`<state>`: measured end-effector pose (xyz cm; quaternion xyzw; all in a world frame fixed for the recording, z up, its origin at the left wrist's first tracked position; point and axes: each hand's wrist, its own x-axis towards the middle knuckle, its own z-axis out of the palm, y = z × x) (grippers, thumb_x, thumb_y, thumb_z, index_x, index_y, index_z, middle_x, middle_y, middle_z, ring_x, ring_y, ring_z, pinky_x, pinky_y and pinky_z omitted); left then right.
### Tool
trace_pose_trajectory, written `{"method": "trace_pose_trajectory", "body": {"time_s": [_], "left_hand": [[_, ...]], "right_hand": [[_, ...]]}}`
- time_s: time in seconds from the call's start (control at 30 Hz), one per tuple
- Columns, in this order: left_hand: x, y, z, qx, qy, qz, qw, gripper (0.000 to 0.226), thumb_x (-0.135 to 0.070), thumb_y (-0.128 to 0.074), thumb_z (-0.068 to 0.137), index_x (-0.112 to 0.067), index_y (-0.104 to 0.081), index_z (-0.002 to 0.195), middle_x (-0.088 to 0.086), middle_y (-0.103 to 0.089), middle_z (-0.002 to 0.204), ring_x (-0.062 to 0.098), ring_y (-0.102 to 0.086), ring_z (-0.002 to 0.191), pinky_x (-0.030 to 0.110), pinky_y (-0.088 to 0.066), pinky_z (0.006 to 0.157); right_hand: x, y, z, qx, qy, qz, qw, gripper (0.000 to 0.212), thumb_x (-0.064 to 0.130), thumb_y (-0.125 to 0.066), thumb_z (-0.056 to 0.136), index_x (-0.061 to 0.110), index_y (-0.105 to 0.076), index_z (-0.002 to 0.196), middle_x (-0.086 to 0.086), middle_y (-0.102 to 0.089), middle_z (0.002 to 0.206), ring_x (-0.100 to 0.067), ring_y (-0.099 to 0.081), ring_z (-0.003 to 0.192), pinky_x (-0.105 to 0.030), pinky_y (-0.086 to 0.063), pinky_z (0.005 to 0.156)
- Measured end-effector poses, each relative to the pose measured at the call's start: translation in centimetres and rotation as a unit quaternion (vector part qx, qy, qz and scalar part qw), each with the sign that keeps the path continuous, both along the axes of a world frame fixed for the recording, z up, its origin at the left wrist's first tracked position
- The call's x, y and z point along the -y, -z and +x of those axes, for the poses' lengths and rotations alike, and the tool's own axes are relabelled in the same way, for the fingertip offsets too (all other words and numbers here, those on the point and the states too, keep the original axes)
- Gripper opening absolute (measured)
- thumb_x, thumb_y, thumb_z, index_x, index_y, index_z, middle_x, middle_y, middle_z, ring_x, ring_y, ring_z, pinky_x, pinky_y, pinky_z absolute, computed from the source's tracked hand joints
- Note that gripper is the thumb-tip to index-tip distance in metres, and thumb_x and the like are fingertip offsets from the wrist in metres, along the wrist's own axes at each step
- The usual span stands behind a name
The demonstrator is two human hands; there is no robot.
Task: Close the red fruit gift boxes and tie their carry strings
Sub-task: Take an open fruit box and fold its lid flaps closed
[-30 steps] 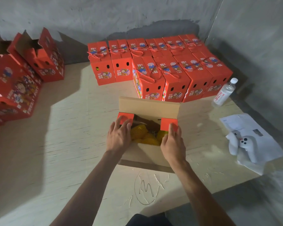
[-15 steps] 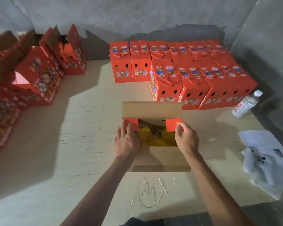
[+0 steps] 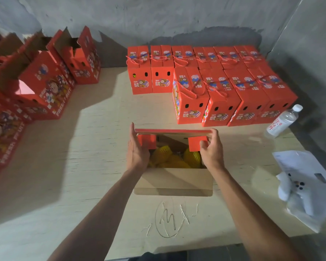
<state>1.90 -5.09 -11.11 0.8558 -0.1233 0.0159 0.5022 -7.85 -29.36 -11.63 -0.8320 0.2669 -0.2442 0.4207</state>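
Observation:
An open red fruit box point(image 3: 173, 180) stands in front of me on the wooden table, its brown near flap folded toward me. Yellow fruit in foam netting point(image 3: 165, 154) shows inside. The far flap point(image 3: 173, 131) is tipped toward me, nearly edge-on. My left hand point(image 3: 136, 149) lies along the box's left side with fingers straight, fingertips at the far flap's left corner, over the small red left tab point(image 3: 149, 141). My right hand point(image 3: 210, 147) grips the far flap's right corner, thumb on the red right tab point(image 3: 196, 146).
Several closed, string-tied red boxes point(image 3: 224, 87) fill the back right. Open red boxes point(image 3: 45, 81) line the left edge. A water bottle point(image 3: 282, 121) stands right; papers and a white controller point(image 3: 299, 191) lie near the right edge. Grey walls enclose the table point(image 3: 73, 166).
The far flap has swung from upright toward me and now shows edge-on. Both hands slid forward from the side tabs to the far flap's corners. The camera tilted down and closer.

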Motion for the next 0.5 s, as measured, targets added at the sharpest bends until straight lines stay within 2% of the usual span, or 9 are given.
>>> {"method": "trace_pose_trajectory", "body": {"time_s": [0.03, 0.1, 0.17, 0.27, 0.37, 0.43, 0.5], "left_hand": [[-0.1, 0.1, -0.1, 0.0, -0.01, -0.017, 1.0, 0.064, -0.022, -0.051, 0.105, -0.028, -0.017, 0.159, 0.006, -0.046, 0.149, 0.026, -0.049, 0.132, 0.04, -0.054, 0.097], [-0.6, 0.6, 0.0, 0.006, -0.021, -0.018, 1.0, 0.05, -0.013, -0.063, 0.097, -0.026, -0.043, 0.141, 0.001, -0.051, 0.137, 0.021, -0.051, 0.125, 0.031, -0.054, 0.093], [-1.1, 1.2, 0.0, 0.046, 0.016, 0.01, 0.999, 0.048, -0.016, -0.078, 0.084, -0.022, -0.057, 0.127, -0.001, -0.052, 0.133, 0.019, -0.048, 0.122, 0.035, -0.051, 0.095], [-1.7, 1.8, -0.1, 0.08, 0.089, 0.045, 0.992, 0.061, -0.039, -0.088, 0.076, -0.023, -0.062, 0.129, 0.0, -0.048, 0.142, 0.02, -0.043, 0.131, 0.033, -0.045, 0.102], [-2.1, 1.8, -0.3, 0.026, 0.112, 0.092, 0.989, 0.078, -0.07, -0.074, 0.072, -0.037, -0.056, 0.139, -0.005, -0.033, 0.158, 0.02, -0.031, 0.144, 0.036, -0.04, 0.107], [-2.2, 1.6, -0.1, 0.015, 0.119, 0.132, 0.984, 0.078, -0.078, -0.065, 0.075, -0.04, -0.053, 0.141, -0.007, -0.029, 0.162, 0.021, -0.025, 0.148, 0.043, -0.04, 0.111], [-2.1, 1.3, 0.6, 0.029, 0.125, 0.166, 0.978, 0.07, -0.072, -0.063, 0.081, -0.034, -0.057, 0.139, -0.002, -0.031, 0.163, 0.023, -0.024, 0.15, 0.053, -0.039, 0.115]], "right_hand": [[0.0, 0.1, -0.1, 0.016, 0.001, -0.003, 1.0, 0.042, 0.007, -0.07, 0.094, 0.021, -0.052, 0.13, -0.002, -0.063, 0.132, -0.014, -0.061, 0.119, -0.043, -0.059, 0.097], [-0.1, 0.4, -0.4, 0.026, -0.024, -0.007, 0.999, 0.036, 0.011, -0.079, 0.089, 0.018, -0.058, 0.117, 0.0, -0.066, 0.123, -0.015, -0.064, 0.114, -0.045, -0.061, 0.09], [-0.1, 0.4, -0.9, 0.009, -0.072, -0.033, 0.997, 0.042, 0.02, -0.085, 0.084, 0.016, -0.061, 0.118, 0.0, -0.066, 0.128, -0.017, -0.064, 0.118, -0.045, -0.06, 0.092], [0.3, 0.7, -2.0, -0.048, -0.136, -0.121, 0.982, 0.069, 0.047, -0.085, 0.08, 0.02, -0.06, 0.138, 0.004, -0.052, 0.152, -0.014, -0.05, 0.137, -0.043, -0.05, 0.109], [0.4, 0.6, -2.7, -0.113, -0.161, -0.164, 0.967, 0.096, 0.079, -0.068, 0.075, 0.027, -0.047, 0.152, 0.012, -0.028, 0.166, -0.013, -0.031, 0.151, -0.043, -0.039, 0.118], [0.4, 0.4, -2.8, -0.129, -0.17, -0.155, 0.965, 0.095, 0.083, -0.058, 0.08, 0.026, -0.043, 0.155, 0.012, -0.021, 0.169, -0.013, -0.025, 0.154, -0.047, -0.039, 0.118], [0.5, 0.3, -2.8, -0.137, -0.182, -0.15, 0.962, 0.081, 0.072, -0.055, 0.089, 0.026, -0.044, 0.155, 0.012, -0.02, 0.169, -0.014, -0.027, 0.153, -0.05, -0.046, 0.112]]}}
